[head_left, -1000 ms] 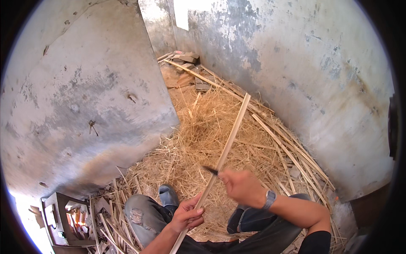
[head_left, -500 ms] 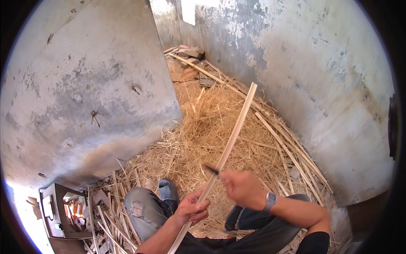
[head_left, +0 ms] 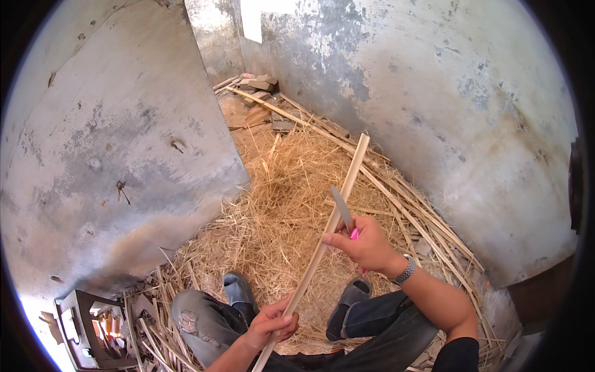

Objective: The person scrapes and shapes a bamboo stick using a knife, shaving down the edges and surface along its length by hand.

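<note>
A long pale bamboo strip slants up and away from my lap, its far end over the shavings. Low on the strip, my left hand is closed round it, thumb on top. My right hand grips a knife with a pink handle. Its grey blade points up and away, close to the strip's right side. The right thumb and fingers also pinch the strip near its middle. Part of the knife's handle is hidden in the palm.
Loose shavings cover the floor ahead. Long strips lie along the right wall, bricks at the far corner. A grey wall stands at left. A dark frame and more strips are at lower left.
The right hand has moved up along the strip and now pinches it. The knife blade, earlier crossing the strip and blurred, now points upward beside it. The view has shifted rightward.
</note>
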The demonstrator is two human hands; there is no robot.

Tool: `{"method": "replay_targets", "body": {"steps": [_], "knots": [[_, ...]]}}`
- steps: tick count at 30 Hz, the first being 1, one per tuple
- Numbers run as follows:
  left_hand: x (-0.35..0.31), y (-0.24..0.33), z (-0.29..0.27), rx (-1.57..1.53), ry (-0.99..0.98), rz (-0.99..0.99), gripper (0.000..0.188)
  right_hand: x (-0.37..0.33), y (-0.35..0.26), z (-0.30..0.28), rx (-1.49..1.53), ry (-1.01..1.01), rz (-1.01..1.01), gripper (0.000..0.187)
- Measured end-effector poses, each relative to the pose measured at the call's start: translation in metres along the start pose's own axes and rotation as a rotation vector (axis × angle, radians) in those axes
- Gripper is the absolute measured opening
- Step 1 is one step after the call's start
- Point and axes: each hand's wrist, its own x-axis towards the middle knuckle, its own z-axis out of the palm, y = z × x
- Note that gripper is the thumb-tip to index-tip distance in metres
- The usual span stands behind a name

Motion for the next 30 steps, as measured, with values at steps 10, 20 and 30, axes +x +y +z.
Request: {"method": "replay_targets", "body": {"steps": [10,20,30], "knots": [[-0.014,-0.018,-0.004,0.391,0.049,-0.008,0.057,0.025,0.02,-0.066,-0.326,0.436,-0.234,0.035],[-0.023,-0.021,-0.012,0.405,0.077,0.002,0.054,0.025,0.022,-0.04,-0.744,0.412,-0.298,0.04],[-0.025,-0.018,-0.018,0.326,0.159,0.082,0.056,0.012,0.03,0.013,-0.727,0.254,-0.371,0.039]]}}
